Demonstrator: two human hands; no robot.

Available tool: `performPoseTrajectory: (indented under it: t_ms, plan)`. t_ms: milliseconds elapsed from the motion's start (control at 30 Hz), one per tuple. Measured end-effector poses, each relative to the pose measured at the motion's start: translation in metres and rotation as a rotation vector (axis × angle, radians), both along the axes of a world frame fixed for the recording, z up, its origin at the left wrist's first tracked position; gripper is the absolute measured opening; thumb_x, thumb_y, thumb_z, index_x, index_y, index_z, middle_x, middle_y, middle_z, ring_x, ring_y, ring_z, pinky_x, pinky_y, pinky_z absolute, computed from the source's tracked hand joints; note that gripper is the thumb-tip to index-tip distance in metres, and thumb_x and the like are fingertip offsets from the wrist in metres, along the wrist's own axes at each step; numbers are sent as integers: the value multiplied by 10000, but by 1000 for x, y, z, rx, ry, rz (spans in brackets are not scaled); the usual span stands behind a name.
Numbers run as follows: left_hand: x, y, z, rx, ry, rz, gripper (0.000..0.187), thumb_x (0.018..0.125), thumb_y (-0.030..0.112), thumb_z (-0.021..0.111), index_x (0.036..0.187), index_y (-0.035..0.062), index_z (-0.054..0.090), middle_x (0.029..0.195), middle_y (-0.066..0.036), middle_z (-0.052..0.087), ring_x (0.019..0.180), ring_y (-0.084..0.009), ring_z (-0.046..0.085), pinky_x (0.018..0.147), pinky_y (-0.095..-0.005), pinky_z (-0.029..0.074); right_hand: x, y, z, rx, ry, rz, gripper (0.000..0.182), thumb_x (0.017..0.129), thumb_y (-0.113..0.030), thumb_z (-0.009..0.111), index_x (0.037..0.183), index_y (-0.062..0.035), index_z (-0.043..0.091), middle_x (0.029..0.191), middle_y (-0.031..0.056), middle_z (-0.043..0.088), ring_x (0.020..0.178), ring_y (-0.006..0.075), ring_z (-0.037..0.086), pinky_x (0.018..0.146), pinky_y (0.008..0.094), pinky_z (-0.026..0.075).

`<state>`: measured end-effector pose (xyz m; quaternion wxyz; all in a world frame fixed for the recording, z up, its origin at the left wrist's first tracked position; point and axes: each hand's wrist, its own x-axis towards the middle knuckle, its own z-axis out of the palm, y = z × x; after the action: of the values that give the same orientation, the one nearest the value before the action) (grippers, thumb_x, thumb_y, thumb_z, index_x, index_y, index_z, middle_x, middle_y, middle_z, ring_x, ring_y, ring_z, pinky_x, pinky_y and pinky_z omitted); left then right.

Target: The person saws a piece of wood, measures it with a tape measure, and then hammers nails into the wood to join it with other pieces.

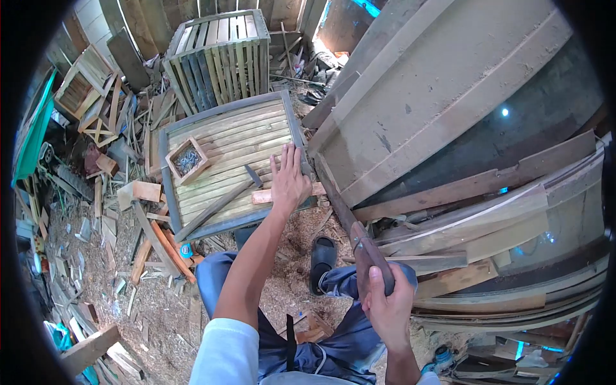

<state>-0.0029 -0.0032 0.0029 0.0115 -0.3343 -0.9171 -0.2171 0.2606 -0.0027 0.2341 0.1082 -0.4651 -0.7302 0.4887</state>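
My left hand (290,181) lies palm down with fingers stretched out, over a short wooden strip (262,196) on a slatted wooden panel (224,138). The strip's other end (318,188) shows right of the hand. Closed around a dark wooden handle is my right hand (389,300); it belongs to what looks like a handsaw (340,208), its brown blade reaching forward to the strip's right end at the panel's edge. A hammer (218,208) lies across the slats left of my left hand. Behind it sits a small wooden box (205,158) of nails (187,162).
A slatted crate (234,70) stands behind the panel. Large boards (443,96) lean on the right, above stacked planks (468,247). Wood scraps (151,199) and a blue tape measure (185,250) lie at left, on ground strewn with shavings (154,314).
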Motion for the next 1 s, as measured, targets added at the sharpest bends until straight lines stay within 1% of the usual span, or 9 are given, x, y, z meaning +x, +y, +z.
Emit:
performPoseTrajectory:
  t_ms: [100,267,400,500,600,800,900,1000]
  plan:
    - [2,2,1,-4,3,-6,723,779,234,455,1448,20,287,1556,-136,213,1457,-270,157,1171,-536,98,1,0,0,71,-21,11,257,941,-231,587,948,26,600,654,100,622,599,149,614,575,318,472]
    - [2,1,0,11,-1,-3,713,782,232,452,1444,19,297,1557,-137,209,1459,-267,153,1171,-535,94,-1,-2,5,89,-8,-15,258,942,-234,583,933,23,599,653,105,627,587,164,620,567,318,470]
    - [2,2,-1,22,34,7,700,770,196,478,1424,18,302,1543,-141,241,1452,-261,178,1169,-525,120,-3,0,2,97,-36,9,262,942,-239,585,925,23,600,648,108,624,578,175,621,562,317,467]
    - [3,0,0,11,28,5,712,768,198,484,1429,13,295,1544,-139,239,1453,-260,174,1171,-524,117,-1,0,-7,115,40,51,276,972,-248,559,971,28,568,523,-12,492,415,52,463,374,221,337]
    - [3,1,2,22,26,2,720,767,200,488,1433,10,291,1545,-138,237,1454,-260,171,1172,-524,116,-2,0,-6,135,20,55,269,969,-238,561,958,30,576,530,-12,503,426,52,479,383,219,346]
    - [4,0,3,20,5,2,724,763,192,492,1433,7,290,1545,-139,236,1454,-263,170,1174,-517,111,-22,-3,8,214,3,79,279,964,-232,556,904,37,597,534,4,518,431,61,484,398,248,357]
    - [3,0,2,29,-8,2,721,766,195,486,1434,7,291,1548,-141,230,1456,-268,161,1175,-519,107,-35,3,20,182,-88,105,321,957,-257,559,858,46,596,549,83,541,463,140,527,454,307,400]
    - [5,-2,7,24,-47,-9,718,775,210,472,1439,8,289,1554,-144,213,1460,-272,143,1175,-526,101,-61,16,26,256,-174,196,328,932,-253,576,837,61,568,708,287,602,732,468,616,606,455,460]
